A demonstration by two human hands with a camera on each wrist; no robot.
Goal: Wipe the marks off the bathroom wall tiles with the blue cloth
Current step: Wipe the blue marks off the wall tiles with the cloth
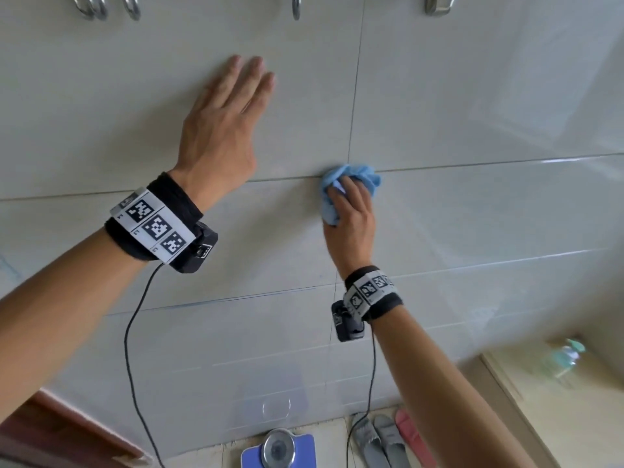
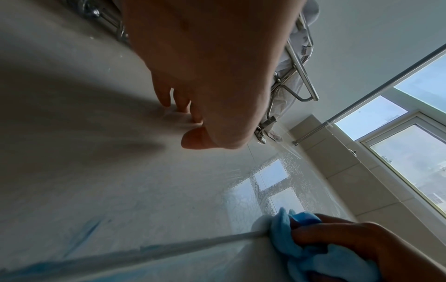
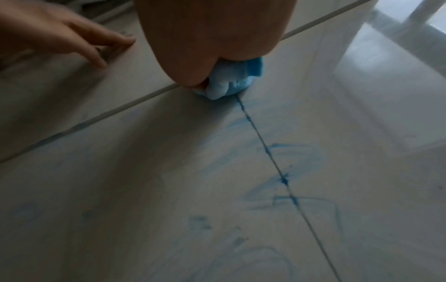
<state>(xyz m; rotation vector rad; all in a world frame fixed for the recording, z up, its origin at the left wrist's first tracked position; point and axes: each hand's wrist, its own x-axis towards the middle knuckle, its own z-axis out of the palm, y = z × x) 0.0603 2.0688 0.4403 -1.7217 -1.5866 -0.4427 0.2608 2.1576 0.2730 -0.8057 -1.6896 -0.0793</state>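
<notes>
The right hand [image 1: 351, 217] has its grip clamped on the bunched blue cloth [image 1: 349, 182], pressing it to the wall tiles [image 1: 472, 106] where two grout lines cross. Blue marks [image 3: 284, 179] smear the tile at the cloth's 6 o'clock. At its 10 o'clock, the left hand [image 1: 219, 130] lies flat on the wall, fingers straight, grip apart.

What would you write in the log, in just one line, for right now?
left hand flat on wall tiles | right hand pressing blue cloth at tile joint | blue marks remain below
</notes>
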